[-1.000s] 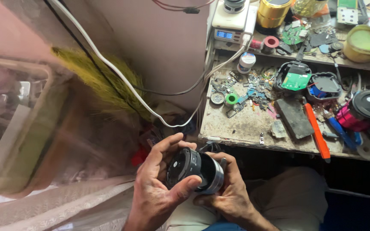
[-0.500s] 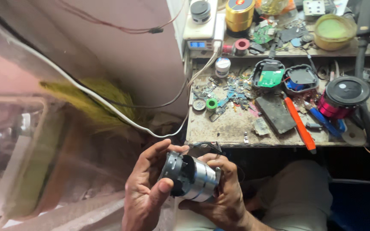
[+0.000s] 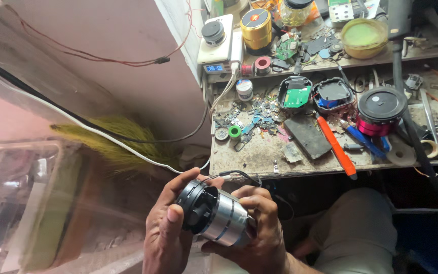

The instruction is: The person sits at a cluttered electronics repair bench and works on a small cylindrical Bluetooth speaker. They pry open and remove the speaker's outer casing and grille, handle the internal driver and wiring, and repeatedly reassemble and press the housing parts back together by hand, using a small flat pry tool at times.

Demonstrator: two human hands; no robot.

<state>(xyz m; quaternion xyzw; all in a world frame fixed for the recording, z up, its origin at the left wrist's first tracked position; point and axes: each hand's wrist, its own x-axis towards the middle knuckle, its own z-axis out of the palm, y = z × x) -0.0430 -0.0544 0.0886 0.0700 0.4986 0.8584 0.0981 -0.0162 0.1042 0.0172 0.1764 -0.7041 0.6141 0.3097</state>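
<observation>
Speaker (image 3: 214, 215) is held over the lap, below the worktop (image 3: 259, 157) edge; left hand (image 3: 166, 236) fingers are wrapped on its black end, right hand (image 3: 262, 228) fingers on the silver body. Since earlier frames it has been tilted, black end now up-left: inspection judged ongoing

Cluttered repair corner, dim light

A pale wall (image 3: 102, 30) stands left of the worn, stepped surface (image 3: 259, 160); clear plastic sheeting (image 3: 31, 203) hangs lower left.

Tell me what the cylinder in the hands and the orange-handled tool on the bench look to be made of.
Cylinder: body looks like brushed or polished metal, silvery with bright banded reflections; its black end cap seems matte plastic. Orange-handled tool: handle is probably plastic, uniformly bright orange with a dull sheen; its tip is too small to judge.
</observation>
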